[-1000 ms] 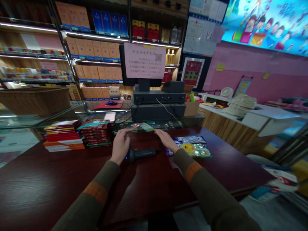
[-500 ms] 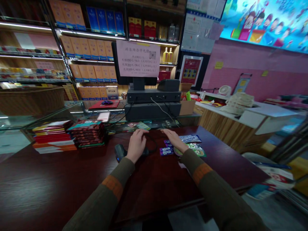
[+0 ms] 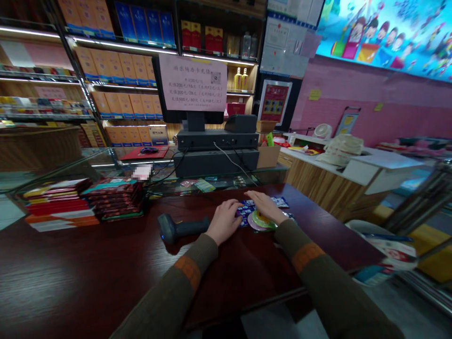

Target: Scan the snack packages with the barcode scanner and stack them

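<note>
My left hand (image 3: 225,221) lies low over the table, fingers loosely stretched out and their tips at the left edge of small purple-blue packets (image 3: 244,217). My right hand (image 3: 265,207) is above the packets with its fingers extended, partly covering them. Under its palm side shows a round green, yellow and pink item (image 3: 259,220), whose kind I cannot make out. Left of my left hand rests a dark barcode scanner (image 3: 181,228) on its side. Neither hand visibly grips anything.
Two stacks of flat packs, red-orange (image 3: 60,205) and dark red (image 3: 115,198), stand at the left of the brown table (image 3: 106,273). Behind it are a glass counter and a monitor (image 3: 192,84) with a paper sign. A bin (image 3: 384,254) stands at the right.
My left hand has moved right, away from the scanner to the packets, uncovering the scanner's handle. My right hand has shifted slightly over the packets, which now lie closer together. The view has shifted a little.
</note>
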The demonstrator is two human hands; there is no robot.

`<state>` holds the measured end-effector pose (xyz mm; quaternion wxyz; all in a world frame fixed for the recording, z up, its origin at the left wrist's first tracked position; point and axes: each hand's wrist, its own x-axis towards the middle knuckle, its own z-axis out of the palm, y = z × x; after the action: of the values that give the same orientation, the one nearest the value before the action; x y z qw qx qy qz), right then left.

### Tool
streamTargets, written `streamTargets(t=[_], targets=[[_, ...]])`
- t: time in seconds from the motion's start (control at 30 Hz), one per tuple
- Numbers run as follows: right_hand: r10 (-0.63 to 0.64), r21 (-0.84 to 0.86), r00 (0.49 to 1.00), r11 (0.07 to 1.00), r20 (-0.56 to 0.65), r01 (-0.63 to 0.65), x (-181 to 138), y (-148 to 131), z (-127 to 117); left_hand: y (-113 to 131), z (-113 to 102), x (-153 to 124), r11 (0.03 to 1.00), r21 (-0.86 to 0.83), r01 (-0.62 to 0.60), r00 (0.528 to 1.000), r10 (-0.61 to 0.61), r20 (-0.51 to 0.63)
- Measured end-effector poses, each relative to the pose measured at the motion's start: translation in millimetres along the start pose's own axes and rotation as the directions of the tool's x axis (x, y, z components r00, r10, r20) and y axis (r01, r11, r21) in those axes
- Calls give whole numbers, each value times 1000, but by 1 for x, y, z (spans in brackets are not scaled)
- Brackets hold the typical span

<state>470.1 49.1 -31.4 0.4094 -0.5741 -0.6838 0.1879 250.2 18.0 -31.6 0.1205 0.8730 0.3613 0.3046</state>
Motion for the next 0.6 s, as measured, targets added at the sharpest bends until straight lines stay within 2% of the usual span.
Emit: streamTargets(t=[0.17,0.37,0.6], targets=[[-10,3,1000,1000,-3,10,-3,3,0,14,17,6,998,-22,-52,996,53,66],[39,135,996,990,-86,-27,0,0,12,19,36,15,994,-107,18,996,-9,85],[50,206,984,979,-170,-14,7,-9,30,8,35,13,994,-103,43,988,-27,149]])
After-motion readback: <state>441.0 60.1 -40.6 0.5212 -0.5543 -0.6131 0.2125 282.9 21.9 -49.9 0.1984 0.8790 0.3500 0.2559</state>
